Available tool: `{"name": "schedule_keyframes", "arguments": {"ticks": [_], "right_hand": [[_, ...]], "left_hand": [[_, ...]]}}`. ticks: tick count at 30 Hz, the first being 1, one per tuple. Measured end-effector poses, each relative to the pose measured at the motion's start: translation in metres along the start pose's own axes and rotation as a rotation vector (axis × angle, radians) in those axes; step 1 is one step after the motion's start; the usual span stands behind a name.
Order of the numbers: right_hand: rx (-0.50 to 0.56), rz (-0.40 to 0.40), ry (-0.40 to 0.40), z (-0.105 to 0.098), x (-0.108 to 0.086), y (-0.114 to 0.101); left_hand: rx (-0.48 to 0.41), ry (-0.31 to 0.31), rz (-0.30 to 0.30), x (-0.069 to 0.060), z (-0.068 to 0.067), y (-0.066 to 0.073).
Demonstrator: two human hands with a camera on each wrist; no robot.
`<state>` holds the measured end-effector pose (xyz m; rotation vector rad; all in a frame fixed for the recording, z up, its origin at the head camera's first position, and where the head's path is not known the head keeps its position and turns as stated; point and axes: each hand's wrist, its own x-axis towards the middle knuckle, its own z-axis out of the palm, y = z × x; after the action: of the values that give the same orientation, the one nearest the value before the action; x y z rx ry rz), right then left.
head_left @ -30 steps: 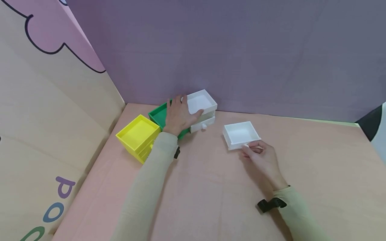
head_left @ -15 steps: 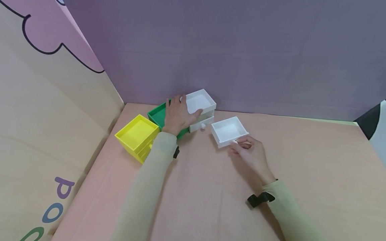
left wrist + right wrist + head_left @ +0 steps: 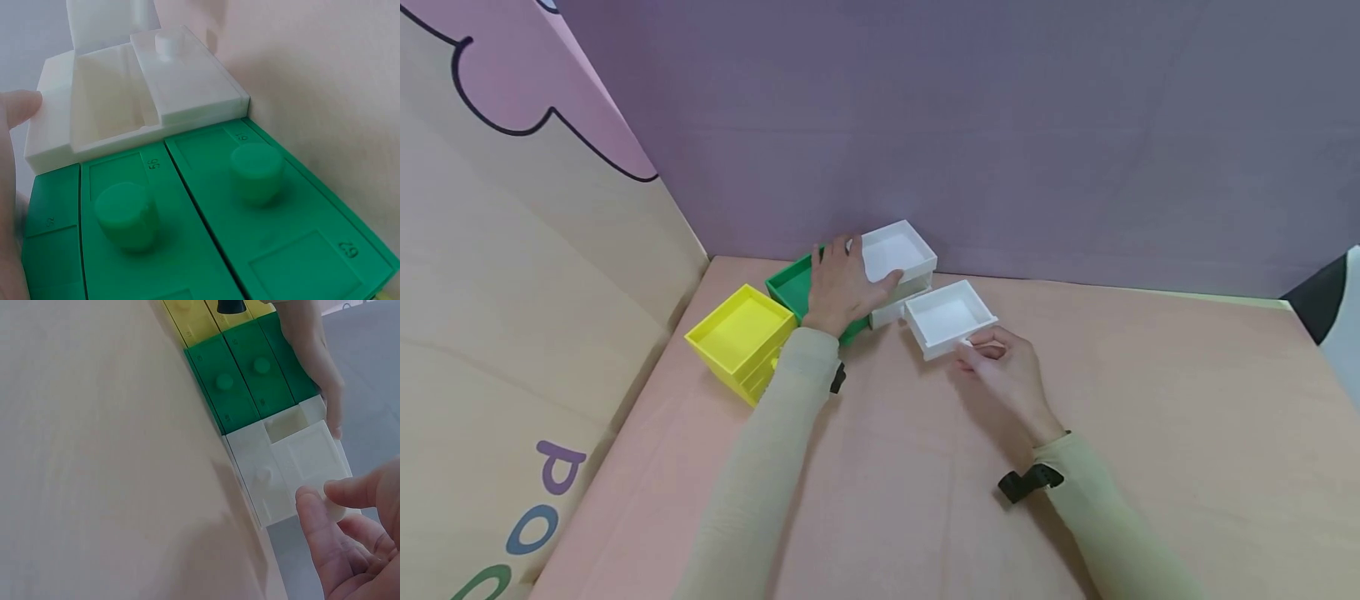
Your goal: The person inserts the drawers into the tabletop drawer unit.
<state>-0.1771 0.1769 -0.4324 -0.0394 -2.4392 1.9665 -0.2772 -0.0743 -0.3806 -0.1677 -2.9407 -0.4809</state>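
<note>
My right hand (image 3: 1007, 375) pinches the knob of a small white drawer (image 3: 949, 317) between thumb and fingers. The drawer is held off the table, close to the front of a white drawer cabinet (image 3: 897, 250). An upper slot (image 3: 112, 94) stands vacant in this cabinet, above a closed lower drawer (image 3: 187, 78) with a round knob. My left hand (image 3: 846, 292) rests across the tops of the white cabinet and a green drawer cabinet (image 3: 792, 287), its fingers extended and its thumb on the white one. Part of the green cabinet is hidden under that hand.
Left of the green cabinet stands a yellow drawer cabinet (image 3: 741, 329), partly behind the left sleeve. A purple-grey backdrop (image 3: 1000, 142) rises behind the pink tabletop (image 3: 880, 500). A printed cream panel (image 3: 512, 317) borders the left side.
The right hand has carried the white drawer left and away from me, up to the white cabinet's front. The left hand has stayed in place.
</note>
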Motion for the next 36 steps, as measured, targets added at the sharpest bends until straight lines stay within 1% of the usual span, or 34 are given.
{"name": "schedule_keyframes", "arguments": {"ticks": [2, 6, 12, 17, 26, 31, 36], "right_hand": [[0.002, -0.006, -0.002, 0.003, 0.002, -0.001], [0.004, 0.006, -0.008, 0.008, 0.003, -0.002], [0.021, -0.003, -0.024, 0.015, 0.005, -0.006], [0.041, 0.012, -0.015, 0.023, 0.009, -0.01], [0.04, 0.019, -0.016, 0.04, 0.017, -0.014], [0.058, 0.046, -0.014, 0.044, 0.019, -0.017], [0.061, 0.048, -0.01, 0.046, 0.019, -0.019]], "left_hand": [[0.005, -0.002, 0.0, 0.0, 0.0, 0.0], [0.012, -0.004, 0.003, 0.001, 0.0, 0.001], [-0.013, 0.002, 0.0, 0.001, 0.001, 0.0], [-0.009, 0.001, 0.003, 0.002, 0.002, -0.001], [-0.006, -0.012, -0.018, 0.003, 0.002, -0.006], [0.003, -0.007, -0.022, 0.004, 0.001, -0.009], [0.002, -0.01, -0.021, 0.004, 0.001, -0.01]]}}
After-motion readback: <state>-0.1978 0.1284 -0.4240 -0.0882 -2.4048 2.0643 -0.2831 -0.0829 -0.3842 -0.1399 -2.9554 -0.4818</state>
